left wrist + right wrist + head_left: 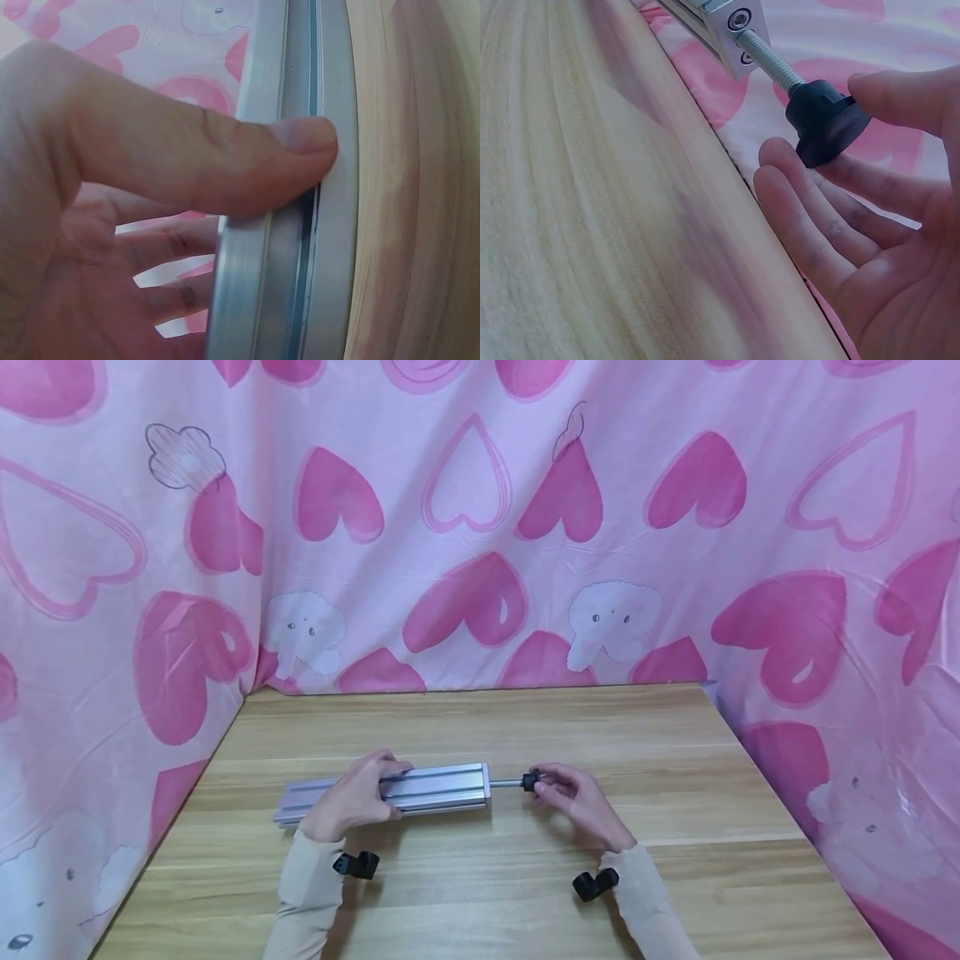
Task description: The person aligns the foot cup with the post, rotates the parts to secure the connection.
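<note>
A silver aluminium profile (442,787) with long slots lies crosswise in front of me. My left hand (358,795) grips its middle from above, and in the left wrist view the thumb (262,165) presses along the slotted side. At the right end sits an end plate (487,785) with screw heads. Out of this plate sticks a threaded rod (772,61), tipped with the black base of a levelling foot (825,127). My right hand (576,800) pinches that black base between thumb and index finger, its other fingers loosely bent below it.
Under the hands is a wood-grain table (480,893). A pink curtain (465,543) with hearts hangs along its back and both sides. Each wrist carries a small black camera mount, the left one (357,865) and the right one (596,885).
</note>
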`<move>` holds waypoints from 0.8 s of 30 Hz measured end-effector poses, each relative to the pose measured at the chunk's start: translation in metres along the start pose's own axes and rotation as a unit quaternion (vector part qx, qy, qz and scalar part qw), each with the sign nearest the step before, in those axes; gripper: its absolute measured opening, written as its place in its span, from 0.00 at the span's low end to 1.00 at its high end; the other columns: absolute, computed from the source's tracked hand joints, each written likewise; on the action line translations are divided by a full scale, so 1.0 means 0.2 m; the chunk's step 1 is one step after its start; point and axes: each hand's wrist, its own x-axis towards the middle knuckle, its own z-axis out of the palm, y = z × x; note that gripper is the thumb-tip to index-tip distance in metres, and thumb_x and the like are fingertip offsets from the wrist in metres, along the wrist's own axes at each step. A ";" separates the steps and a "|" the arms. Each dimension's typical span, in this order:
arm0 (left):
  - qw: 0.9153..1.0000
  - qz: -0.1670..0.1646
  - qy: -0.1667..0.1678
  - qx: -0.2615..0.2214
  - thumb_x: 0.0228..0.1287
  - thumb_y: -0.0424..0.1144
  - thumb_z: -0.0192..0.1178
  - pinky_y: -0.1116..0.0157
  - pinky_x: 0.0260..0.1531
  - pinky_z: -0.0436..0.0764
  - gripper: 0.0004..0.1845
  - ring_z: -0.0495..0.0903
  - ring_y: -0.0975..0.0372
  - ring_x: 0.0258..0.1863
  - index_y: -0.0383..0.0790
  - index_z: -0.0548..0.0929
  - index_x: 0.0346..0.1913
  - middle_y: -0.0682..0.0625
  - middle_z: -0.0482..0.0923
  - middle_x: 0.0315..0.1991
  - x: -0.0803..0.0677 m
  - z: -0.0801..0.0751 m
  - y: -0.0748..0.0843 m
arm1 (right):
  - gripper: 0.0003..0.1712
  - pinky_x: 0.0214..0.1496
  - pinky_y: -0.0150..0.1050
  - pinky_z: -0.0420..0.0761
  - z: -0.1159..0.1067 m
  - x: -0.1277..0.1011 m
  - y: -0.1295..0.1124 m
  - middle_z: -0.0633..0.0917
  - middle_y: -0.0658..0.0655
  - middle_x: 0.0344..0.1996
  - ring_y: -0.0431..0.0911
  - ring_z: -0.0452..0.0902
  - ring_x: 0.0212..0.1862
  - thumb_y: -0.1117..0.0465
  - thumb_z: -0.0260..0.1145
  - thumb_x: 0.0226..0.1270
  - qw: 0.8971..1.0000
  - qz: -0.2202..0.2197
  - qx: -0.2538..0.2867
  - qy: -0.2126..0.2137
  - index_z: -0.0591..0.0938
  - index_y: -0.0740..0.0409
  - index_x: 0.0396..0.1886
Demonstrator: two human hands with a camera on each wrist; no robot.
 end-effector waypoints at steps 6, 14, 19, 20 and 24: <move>1.000 -0.001 -0.002 0.003 0.40 0.32 0.77 0.59 0.43 0.77 0.36 0.74 0.58 0.42 0.35 0.84 0.60 0.47 0.80 0.48 0.00 0.00 0.00 | 0.24 0.50 0.43 0.85 0.01 0.00 0.00 0.87 0.67 0.46 0.59 0.86 0.46 0.52 0.58 0.78 1.000 0.002 0.011 -0.007 0.78 0.64 0.63; 1.000 0.008 0.004 0.004 0.40 0.31 0.76 0.59 0.44 0.77 0.35 0.75 0.57 0.42 0.34 0.84 0.59 0.46 0.81 0.47 0.01 -0.01 0.01 | 0.26 0.53 0.41 0.84 0.01 0.00 0.00 0.86 0.67 0.50 0.58 0.85 0.49 0.50 0.56 0.79 1.000 0.013 0.005 0.003 0.76 0.63 0.65; 1.000 0.015 0.008 -0.001 0.40 0.30 0.75 0.54 0.48 0.79 0.34 0.77 0.55 0.45 0.34 0.84 0.59 0.44 0.82 0.50 0.00 -0.02 0.01 | 0.31 0.58 0.38 0.81 0.02 0.00 -0.01 0.77 0.67 0.64 0.61 0.81 0.60 0.58 0.62 0.75 1.000 -0.005 0.025 0.012 0.68 0.61 0.73; 1.000 0.016 0.007 -0.002 0.40 0.30 0.75 0.54 0.48 0.79 0.34 0.77 0.55 0.45 0.33 0.84 0.59 0.44 0.82 0.50 0.00 -0.02 0.01 | 0.32 0.58 0.37 0.81 0.02 0.00 -0.02 0.75 0.67 0.66 0.62 0.80 0.60 0.60 0.63 0.74 0.999 -0.016 0.026 0.012 0.67 0.62 0.74; 1.000 0.018 0.003 -0.003 0.41 0.30 0.75 0.55 0.47 0.79 0.33 0.77 0.56 0.44 0.33 0.84 0.58 0.44 0.82 0.49 0.00 -0.02 0.00 | 0.33 0.59 0.33 0.79 0.02 0.00 -0.02 0.73 0.69 0.67 0.62 0.80 0.59 0.67 0.66 0.69 0.998 -0.050 0.028 0.008 0.69 0.61 0.73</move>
